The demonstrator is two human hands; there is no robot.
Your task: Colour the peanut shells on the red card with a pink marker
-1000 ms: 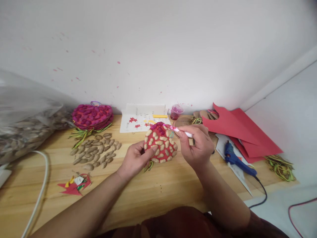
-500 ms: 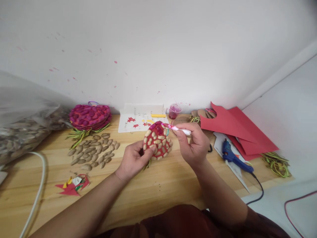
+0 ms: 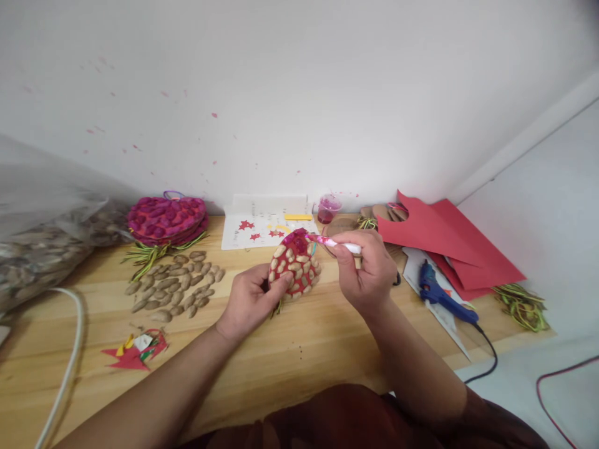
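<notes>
- The left hand [image 3: 255, 296], at the centre of the frame, is closed on the lower left edge of a red disc [image 3: 282, 266], thumb on the front, the other fingers mostly hidden.
- The disc sits at mid-frame, tilted, its face covered with peanuts; those near its top are painted magenta, the rest are bare tan.
- The right hand [image 3: 369, 268], just right of centre, is curled around a white brush [image 3: 346, 247], pinching it between thumb and fingers.
- The brush points left, its paint-smeared tip at the disc's upper edge; whether it touches is too small to tell.
- Behind the disc, a white sheet [image 3: 231, 239] carries red stars [image 3: 246, 225] and a yellow strip [image 3: 298, 217].
- Just right of the sheet stands a clear cup [image 3: 329, 211] of magenta paint.
- Left of centre, loose peanuts [image 3: 167, 284] lie on the wooden table [image 3: 299, 374], below a stack of magenta-painted discs [image 3: 166, 219].
- At the right of the frame, a blue glue gun [image 3: 442, 298] lies near red paper [image 3: 461, 246].
- At the left edge is a clear bag [image 3: 42, 252] of peanuts.
</notes>
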